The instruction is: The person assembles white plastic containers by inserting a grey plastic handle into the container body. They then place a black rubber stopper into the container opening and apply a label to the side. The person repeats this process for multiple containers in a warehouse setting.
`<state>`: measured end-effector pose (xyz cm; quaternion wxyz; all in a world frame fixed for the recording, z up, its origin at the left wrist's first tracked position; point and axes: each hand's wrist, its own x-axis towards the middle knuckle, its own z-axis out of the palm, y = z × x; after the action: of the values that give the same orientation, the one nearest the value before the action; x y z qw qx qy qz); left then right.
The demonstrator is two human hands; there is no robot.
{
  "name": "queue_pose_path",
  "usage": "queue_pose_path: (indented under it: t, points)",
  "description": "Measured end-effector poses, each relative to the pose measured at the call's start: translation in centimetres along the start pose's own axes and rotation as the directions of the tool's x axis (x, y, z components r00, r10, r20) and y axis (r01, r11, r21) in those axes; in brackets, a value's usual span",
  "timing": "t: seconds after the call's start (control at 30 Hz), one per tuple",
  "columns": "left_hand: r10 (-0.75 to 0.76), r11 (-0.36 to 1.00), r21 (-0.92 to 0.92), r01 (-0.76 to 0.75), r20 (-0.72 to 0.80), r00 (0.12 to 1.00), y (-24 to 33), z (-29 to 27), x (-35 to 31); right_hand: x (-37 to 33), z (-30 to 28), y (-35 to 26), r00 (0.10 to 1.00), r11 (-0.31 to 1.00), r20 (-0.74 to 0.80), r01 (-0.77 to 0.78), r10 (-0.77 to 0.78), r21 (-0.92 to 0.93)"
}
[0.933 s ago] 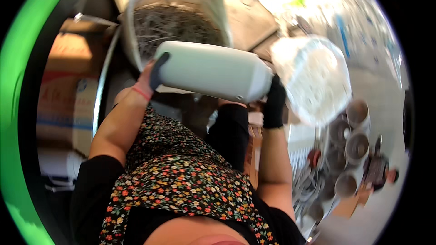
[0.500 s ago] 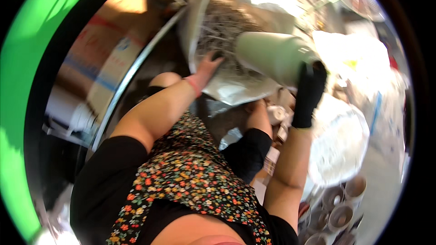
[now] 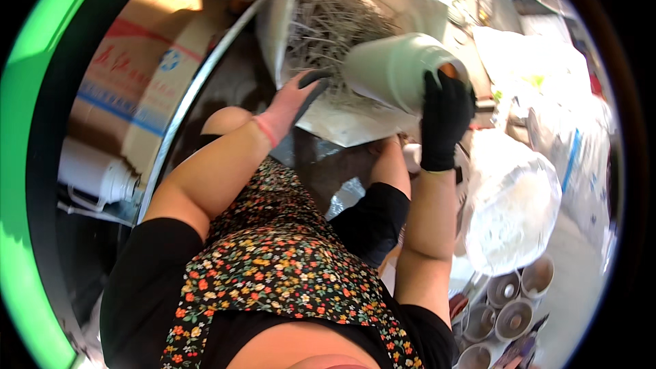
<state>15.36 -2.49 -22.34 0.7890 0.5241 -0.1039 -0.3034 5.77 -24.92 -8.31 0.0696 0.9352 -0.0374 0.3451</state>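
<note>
My right hand (image 3: 447, 121), in a black glove, grips the right-hand end of a pale green cylindrical container (image 3: 386, 72). The container is tilted on its side over the front of a large white sack (image 3: 352, 126). Inside the sack lies a heap of thin grey sticks or strips (image 3: 335, 24). My left hand (image 3: 294, 102), in a pink glove with dark grey fingers, is at the sack's near left side, close to the strips. Its fingers are extended, and nothing shows in them. A small orange patch shows at the container's rim, too little to name.
Cardboard boxes (image 3: 130, 82) and a white flask-like vessel (image 3: 99, 176) are behind a metal rail (image 3: 205, 72) on the left. A white plastic-wrapped bundle (image 3: 512, 208) stands at right, with several grey cups (image 3: 514, 320) below it. Clear plastic bags (image 3: 581, 137) lie farther right.
The container and my right hand have moved slightly left and away from me. My left hand has shifted a little left, its fingers still by the strips. The picture is sharper.
</note>
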Motion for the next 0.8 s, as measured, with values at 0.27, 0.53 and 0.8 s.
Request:
queue_pose_path:
  t: [0.27,0.53,0.8]
  points:
    - [-0.030,0.997,0.077,0.028,0.024,0.999,-1.1,0.8,0.0,-7.0,14.0,-2.3,0.898,0.967,0.385,-0.251,0.212,0.053]
    - [-0.016,0.988,0.156,0.015,0.005,1.000,0.0,0.6,0.0,-5.5,10.0,-1.3,0.772,0.925,0.559,-0.380,0.303,0.024]
    - [-0.034,0.999,0.005,0.034,-0.053,0.998,0.1,-1.0,-0.5,-2.6,7.2,2.9,0.777,0.754,0.305,-0.620,0.551,0.217]
